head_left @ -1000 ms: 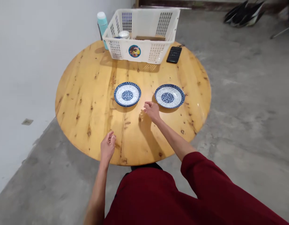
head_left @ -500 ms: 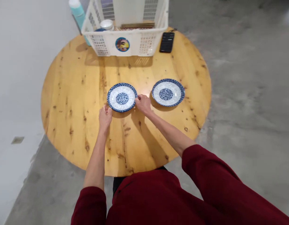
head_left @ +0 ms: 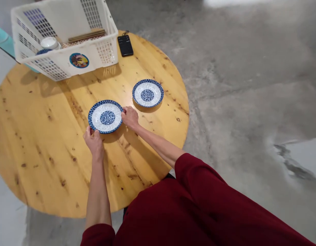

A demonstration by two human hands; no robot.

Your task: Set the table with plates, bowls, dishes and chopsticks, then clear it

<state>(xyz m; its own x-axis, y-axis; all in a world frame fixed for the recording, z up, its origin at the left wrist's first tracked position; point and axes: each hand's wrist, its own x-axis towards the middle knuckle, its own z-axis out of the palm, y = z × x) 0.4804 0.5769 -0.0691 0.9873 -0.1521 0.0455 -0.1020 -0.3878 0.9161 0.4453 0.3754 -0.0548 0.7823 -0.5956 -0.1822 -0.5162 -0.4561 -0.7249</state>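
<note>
A blue-and-white plate [head_left: 107, 118] with a dark blue rim lies near the middle of the round wooden table [head_left: 40, 160]. My left hand [head_left: 94, 140] grips its lower left rim between thumb and fingers. On the plate's right edge my right hand [head_left: 130, 117] is closed in a pinch. A second plate [head_left: 147, 93] of the same pattern rests farther right and back, apart from both hands.
A white plastic basket [head_left: 101, 58] with a round sticker stands at the table's back left, holding a white bowl [head_left: 50, 43] and chopsticks [head_left: 86, 35]. Beside it lies a black phone [head_left: 125, 45]. A turquoise bottle [head_left: 4, 40] is at the far left.
The camera view has turned right, so the table and basket appear shifted left. My left hand has closed on the near plate's rim; the right hand keeps its pinch.
</note>
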